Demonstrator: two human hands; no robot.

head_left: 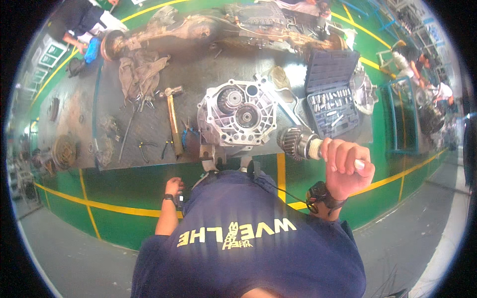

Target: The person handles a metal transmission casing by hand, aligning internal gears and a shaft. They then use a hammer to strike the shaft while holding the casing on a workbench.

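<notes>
My right hand (345, 166) is closed around the pale end of a gear shaft (298, 143), raised at the right near the bench's front edge. Its toothed gears point left, toward an open gearbox housing (213, 121) on the bench. Inside that housing sit a gear (231, 99) and a round bearing (247, 116). My left hand (174, 186) hangs low beside my body, in front of the bench. Its fingers are loosely bent and apart, with nothing visible in them.
A hammer (172, 116), pliers (144, 150) and brown rags (141, 77) lie left of the housing. At right stands an open socket set case (332, 107), beside a metal casing (365, 89). A long rusty axle (198, 31) spans the back. Other people work beyond the bench.
</notes>
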